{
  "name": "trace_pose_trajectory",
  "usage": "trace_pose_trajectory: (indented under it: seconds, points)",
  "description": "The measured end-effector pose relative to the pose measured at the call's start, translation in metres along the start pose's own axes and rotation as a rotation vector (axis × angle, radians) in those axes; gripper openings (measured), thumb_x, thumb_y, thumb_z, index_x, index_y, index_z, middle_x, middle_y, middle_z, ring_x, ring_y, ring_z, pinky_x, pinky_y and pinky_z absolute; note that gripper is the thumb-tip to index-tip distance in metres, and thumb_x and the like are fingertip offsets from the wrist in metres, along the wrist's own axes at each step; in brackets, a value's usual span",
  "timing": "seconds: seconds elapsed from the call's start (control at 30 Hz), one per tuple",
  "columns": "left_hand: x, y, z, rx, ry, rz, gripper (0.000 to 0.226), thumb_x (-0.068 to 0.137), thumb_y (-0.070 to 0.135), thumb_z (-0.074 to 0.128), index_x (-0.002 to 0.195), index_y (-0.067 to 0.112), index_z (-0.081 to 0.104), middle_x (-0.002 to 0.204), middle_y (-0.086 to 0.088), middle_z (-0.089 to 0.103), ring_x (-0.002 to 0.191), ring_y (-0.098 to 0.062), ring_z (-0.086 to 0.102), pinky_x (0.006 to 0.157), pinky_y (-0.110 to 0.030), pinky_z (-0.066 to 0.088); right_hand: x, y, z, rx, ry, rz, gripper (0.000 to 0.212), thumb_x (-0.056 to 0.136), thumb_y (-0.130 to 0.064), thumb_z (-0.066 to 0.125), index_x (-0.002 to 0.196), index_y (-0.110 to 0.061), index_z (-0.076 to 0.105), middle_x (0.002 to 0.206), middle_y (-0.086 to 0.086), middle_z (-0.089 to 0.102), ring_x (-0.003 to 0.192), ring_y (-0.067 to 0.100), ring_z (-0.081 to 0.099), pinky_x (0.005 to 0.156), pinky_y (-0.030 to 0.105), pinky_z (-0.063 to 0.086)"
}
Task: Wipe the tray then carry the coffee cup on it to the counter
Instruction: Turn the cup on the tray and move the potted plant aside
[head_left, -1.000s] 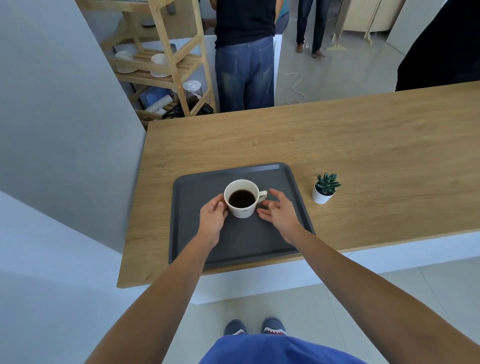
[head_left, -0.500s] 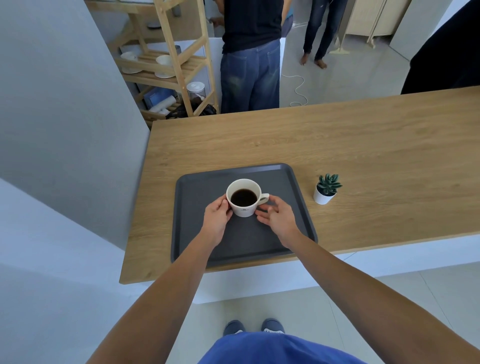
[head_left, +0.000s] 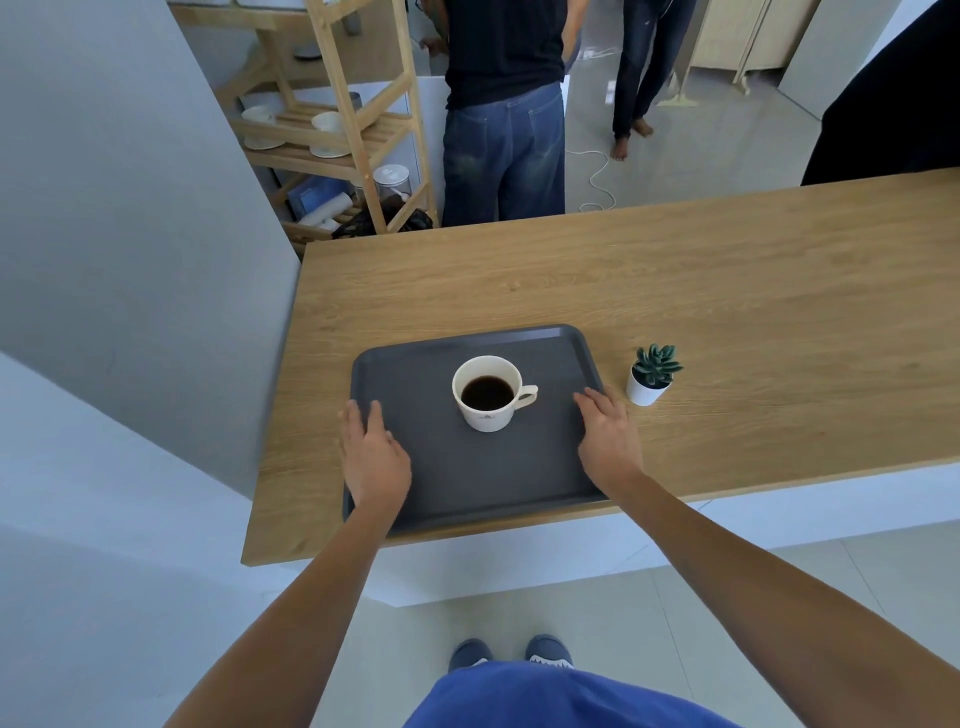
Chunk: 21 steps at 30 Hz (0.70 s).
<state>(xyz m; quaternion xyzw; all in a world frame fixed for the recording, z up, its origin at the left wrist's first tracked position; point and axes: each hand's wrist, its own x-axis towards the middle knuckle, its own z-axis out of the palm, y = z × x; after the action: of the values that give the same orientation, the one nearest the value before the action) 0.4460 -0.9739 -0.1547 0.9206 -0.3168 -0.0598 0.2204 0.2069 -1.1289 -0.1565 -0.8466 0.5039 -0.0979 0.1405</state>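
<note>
Here the coffee cup (head_left: 488, 393) is seen upright at the middle of the tray (head_left: 519, 467), flanked by the left hand (head_left: 371, 452) and right hand (head_left: 605, 434), laid flat-fingered on its short edges, nothing gripped.

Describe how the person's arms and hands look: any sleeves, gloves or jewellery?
Both arms are bare up to the frame edge; no sleeves show. The left hand and right hand wear no gloves, and no rings, watch or bracelets can be seen. Blue clothing shows below.
</note>
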Motion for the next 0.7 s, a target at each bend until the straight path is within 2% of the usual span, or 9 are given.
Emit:
trace_pose_trajectory:
  seconds: [0.1,0.27,0.47,0.7]
  points:
    - [-0.002,-0.011,0.002,0.109,-0.059,-0.061,0.052,0.098,0.013,0.039,0.149,0.011,0.026,0.159,-0.017,0.012,0.149,-0.031,0.005,0.121,-0.046,0.013,-0.002,0.013,0.003,-0.112,-0.058,-0.035,0.061,0.087,0.008,0.043,0.146,-0.005,0.034,0.156,0.01,0.03,0.149,0.028,0.012,0.122,0.04,0.014]
    - [0.001,-0.012,0.001,0.128,-0.088,-0.017,0.048,0.1,0.015,0.036,0.147,0.007,0.031,0.159,-0.018,0.012,0.149,-0.031,0.006,0.121,-0.044,0.011,-0.005,0.012,0.004,-0.118,-0.086,-0.062,0.065,0.09,0.01,0.04,0.15,-0.004,0.021,0.161,0.007,0.015,0.15,0.026,0.003,0.119,0.031,0.025]
    - [0.009,-0.015,0.001,0.069,-0.137,0.032,0.047,0.101,0.014,0.034,0.146,0.002,0.03,0.159,-0.018,0.009,0.149,-0.03,0.004,0.121,-0.043,0.01,-0.003,0.015,0.004,-0.112,-0.077,-0.059,0.065,0.09,0.013,0.036,0.15,-0.001,0.017,0.161,0.009,0.012,0.15,0.028,0.002,0.119,0.031,0.024]
    - [0.013,-0.015,0.004,0.076,-0.159,0.039,0.047,0.101,0.014,0.034,0.146,0.002,0.029,0.16,-0.018,0.006,0.149,-0.031,0.003,0.121,-0.044,0.009,0.0,0.018,0.005,-0.133,-0.07,-0.071,0.066,0.09,0.012,0.037,0.15,0.0,0.015,0.161,0.011,0.01,0.15,0.03,0.001,0.121,0.034,0.016]
